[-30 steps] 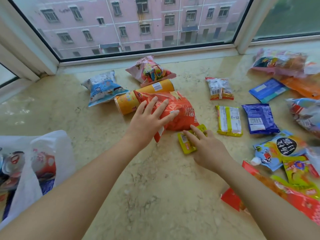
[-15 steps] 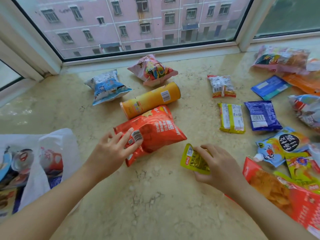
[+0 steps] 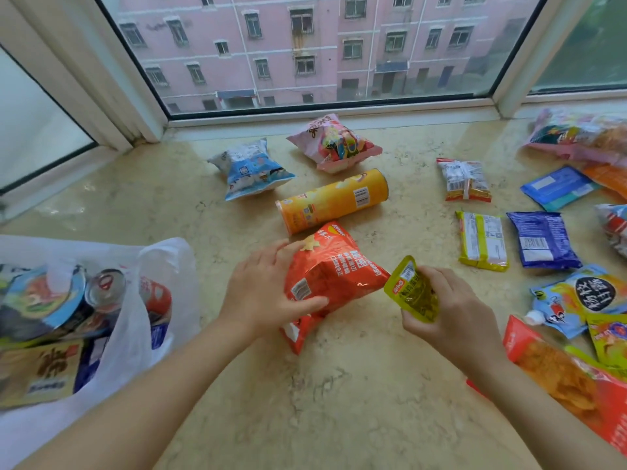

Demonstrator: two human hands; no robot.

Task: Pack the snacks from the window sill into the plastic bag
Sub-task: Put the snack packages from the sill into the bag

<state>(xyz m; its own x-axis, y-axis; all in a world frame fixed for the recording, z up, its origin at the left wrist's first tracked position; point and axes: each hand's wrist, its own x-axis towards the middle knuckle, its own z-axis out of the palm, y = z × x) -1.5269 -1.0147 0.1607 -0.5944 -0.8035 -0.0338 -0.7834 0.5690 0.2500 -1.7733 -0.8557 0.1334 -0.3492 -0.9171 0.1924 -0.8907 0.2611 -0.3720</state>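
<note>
My left hand (image 3: pixel 268 293) grips a red chip bag (image 3: pixel 334 273) lifted slightly off the marble window sill (image 3: pixel 305 401). My right hand (image 3: pixel 451 310) holds a small yellow-green packet (image 3: pixel 412 290) up beside it. At the left lies the white plastic bag (image 3: pixel 142 327), open, with cans and packets inside. Behind the red bag lies an orange chip tube (image 3: pixel 334 200) on its side, with a blue-white bag (image 3: pixel 249 169) and a pink bag (image 3: pixel 334 144) further back.
Several more snacks lie at the right: a red-white packet (image 3: pixel 464 179), a yellow packet (image 3: pixel 483 240), a dark blue packet (image 3: pixel 543 240), a light blue packet (image 3: pixel 558 186), a spouted pouch (image 3: pixel 576 298) and a large red bag (image 3: pixel 576 391). Window glass closes the far side.
Both hands have pulled back toward me. The left hand dragged and lifted the red chip bag off the tube; the right hand picked the yellow-green packet off the sill.
</note>
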